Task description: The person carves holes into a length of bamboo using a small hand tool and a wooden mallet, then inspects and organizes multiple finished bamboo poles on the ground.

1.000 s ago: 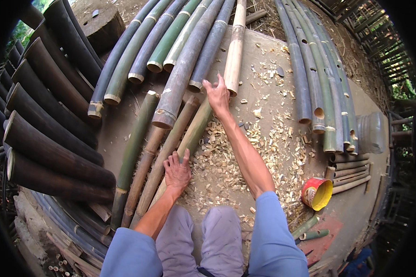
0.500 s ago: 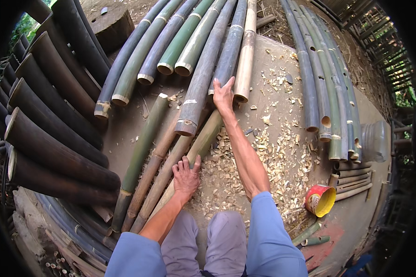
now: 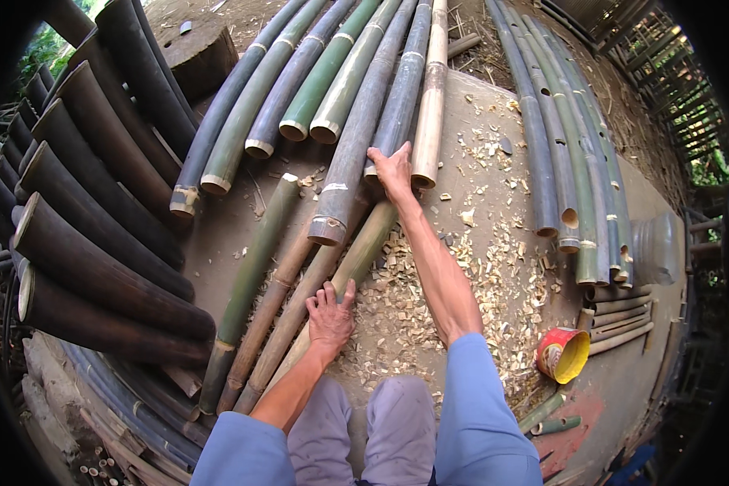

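My left hand (image 3: 330, 317) lies over a slanting greenish-tan bamboo pole (image 3: 366, 249), its fingers curled across the top. Farther ahead, my right hand (image 3: 394, 170) grips the near end of a dark grey bamboo pole (image 3: 405, 97), thumb on the left and fingers on the far side. Left of that pole, a longer grey bamboo pole (image 3: 356, 146) reaches nearer to me, its cut end open. A pale tan bamboo pole (image 3: 431, 113) lies just right of my right hand. Beside my left hand are a brownish pole (image 3: 296, 348) and a green pole (image 3: 251, 267).
Wood chips (image 3: 470, 283) cover the floor at right. Bamboo poles with holes (image 3: 559, 146) lie far right, near a red and yellow can (image 3: 563, 355). Big dark bamboo tubes (image 3: 109, 251) lean at left, and a wood stump (image 3: 202, 57) stands behind them.
The view has shifted slightly, so the scene sits a little lower. Both hands keep their places on the same poles.
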The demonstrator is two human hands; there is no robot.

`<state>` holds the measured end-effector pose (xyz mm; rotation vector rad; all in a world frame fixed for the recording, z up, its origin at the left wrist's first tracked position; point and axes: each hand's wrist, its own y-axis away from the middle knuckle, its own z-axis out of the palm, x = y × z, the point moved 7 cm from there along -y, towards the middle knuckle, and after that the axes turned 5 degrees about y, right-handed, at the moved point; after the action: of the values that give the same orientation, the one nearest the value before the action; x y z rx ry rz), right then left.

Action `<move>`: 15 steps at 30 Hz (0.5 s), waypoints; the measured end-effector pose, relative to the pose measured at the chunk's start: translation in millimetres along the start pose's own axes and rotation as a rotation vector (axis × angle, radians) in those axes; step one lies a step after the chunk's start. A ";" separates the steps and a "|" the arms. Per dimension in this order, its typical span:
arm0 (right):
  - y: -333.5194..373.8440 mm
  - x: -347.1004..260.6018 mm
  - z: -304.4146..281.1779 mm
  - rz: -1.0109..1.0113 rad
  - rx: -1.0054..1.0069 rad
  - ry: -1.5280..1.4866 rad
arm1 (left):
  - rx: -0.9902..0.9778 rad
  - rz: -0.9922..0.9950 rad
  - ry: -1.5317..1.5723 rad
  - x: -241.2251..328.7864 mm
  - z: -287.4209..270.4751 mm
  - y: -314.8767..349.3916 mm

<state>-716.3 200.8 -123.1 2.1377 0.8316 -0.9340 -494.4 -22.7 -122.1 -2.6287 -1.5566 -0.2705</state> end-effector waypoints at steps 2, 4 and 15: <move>18.9 -15.6 -6.3 -0.059 -0.003 0.056 | 0.010 0.006 0.012 -0.7 -2.2 3.8; 26.2 -20.0 -6.9 -0.139 0.014 0.146 | 0.009 0.004 0.002 0.9 -1.8 2.6; 6.3 -4.1 -19.7 0.022 0.002 -0.009 | -0.002 0.023 0.039 8.2 -2.5 -1.0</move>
<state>-706.4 210.9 -107.4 2.1385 0.8013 -0.9327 -491.7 -15.5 -118.1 -2.6244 -1.5142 -0.3202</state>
